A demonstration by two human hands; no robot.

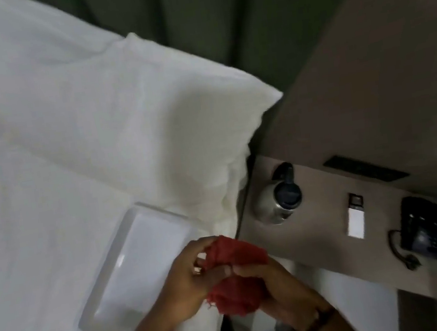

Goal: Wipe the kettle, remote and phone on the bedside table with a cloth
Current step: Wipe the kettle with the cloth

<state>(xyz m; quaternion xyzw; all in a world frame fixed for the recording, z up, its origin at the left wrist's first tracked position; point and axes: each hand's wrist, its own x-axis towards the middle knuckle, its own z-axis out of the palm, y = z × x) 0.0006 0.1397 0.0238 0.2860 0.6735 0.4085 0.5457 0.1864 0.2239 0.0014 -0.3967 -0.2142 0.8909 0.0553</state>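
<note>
A red cloth (pixel 234 272) is bunched between both of my hands at the lower middle of the head view. My left hand (pixel 183 282) grips its left side and my right hand (pixel 273 284) grips its right side. On the beige bedside table (pixel 323 223) to the right stands a steel kettle (pixel 279 198) with a black lid and handle. A slim white remote (pixel 356 216) lies beyond it, and a black corded phone (pixel 424 229) sits at the table's right end. Both hands hover over the bed edge, short of the table.
A white bed with a large pillow (pixel 109 119) fills the left. A white rectangular tray (pixel 138 263) lies on the sheet beside my left hand. A green padded headboard (pixel 218 11) and a brown wall panel (pixel 365 60) rise behind the table. More white bedding shows at the far right.
</note>
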